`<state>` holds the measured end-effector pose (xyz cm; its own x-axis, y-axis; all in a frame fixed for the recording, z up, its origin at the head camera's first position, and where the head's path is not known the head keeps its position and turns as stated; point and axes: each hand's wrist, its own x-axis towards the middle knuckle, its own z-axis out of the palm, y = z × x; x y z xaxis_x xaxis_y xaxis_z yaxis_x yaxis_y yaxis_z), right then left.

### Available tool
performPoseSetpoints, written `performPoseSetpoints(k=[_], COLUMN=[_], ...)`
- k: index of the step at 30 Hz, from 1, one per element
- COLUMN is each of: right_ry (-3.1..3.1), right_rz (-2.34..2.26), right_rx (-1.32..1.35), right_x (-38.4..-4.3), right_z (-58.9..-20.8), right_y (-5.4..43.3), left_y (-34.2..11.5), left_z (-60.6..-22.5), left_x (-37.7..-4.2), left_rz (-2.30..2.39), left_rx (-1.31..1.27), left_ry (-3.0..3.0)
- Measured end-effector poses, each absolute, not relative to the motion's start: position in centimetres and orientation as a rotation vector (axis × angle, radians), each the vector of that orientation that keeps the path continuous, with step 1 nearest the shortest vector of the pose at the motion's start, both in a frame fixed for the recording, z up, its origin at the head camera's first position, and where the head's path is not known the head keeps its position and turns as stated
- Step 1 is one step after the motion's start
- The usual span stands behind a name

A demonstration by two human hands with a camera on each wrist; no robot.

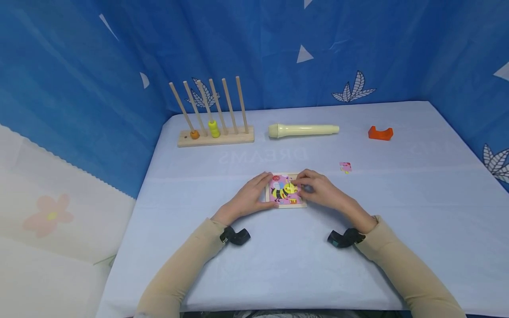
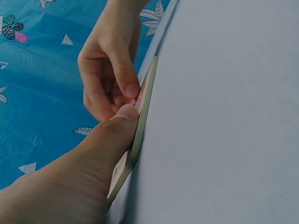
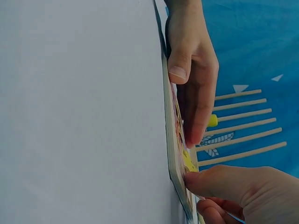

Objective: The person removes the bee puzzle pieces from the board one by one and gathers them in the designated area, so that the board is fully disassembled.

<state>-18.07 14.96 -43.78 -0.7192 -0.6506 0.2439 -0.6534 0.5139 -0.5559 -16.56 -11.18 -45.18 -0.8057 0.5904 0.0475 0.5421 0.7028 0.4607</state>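
A square wooden jigsaw puzzle (image 1: 285, 206) with a bee picture on pink lies flat on the table. My left hand (image 1: 249, 194) holds its left side, thumb at the near edge and fingers at the far left corner. Over the right side is my right hand (image 1: 320, 191), its thumb and index finger pinching at a small puzzle piece (image 2: 131, 100) mostly hidden by the fingers. In the right wrist view the right thumb is low over the board (image 3: 174, 154). A loose pink puzzle piece (image 1: 345, 167) lies to the right, beyond the right hand.
A wooden peg stand (image 1: 234, 138) with orange and yellow beads stands at the back left. A pale yellow stick-shaped toy (image 1: 304, 130) lies at the back middle. An orange notched block (image 1: 380, 133) sits at the back right. Blue cloth (image 1: 270, 53) hangs behind the table.
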Motion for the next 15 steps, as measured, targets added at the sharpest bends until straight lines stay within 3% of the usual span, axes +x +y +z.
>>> performPoseSetpoints(k=[15], right_ry=[-2.709], right_rz=[0.962], right_rx=[1.127], right_x=[-18.15], right_z=[-42.91], right_y=[15.56], left_y=[-11.18], left_z=[-44.94], left_x=[-16.51], left_rz=[0.701], left_rx=[0.941], left_ry=[2.800])
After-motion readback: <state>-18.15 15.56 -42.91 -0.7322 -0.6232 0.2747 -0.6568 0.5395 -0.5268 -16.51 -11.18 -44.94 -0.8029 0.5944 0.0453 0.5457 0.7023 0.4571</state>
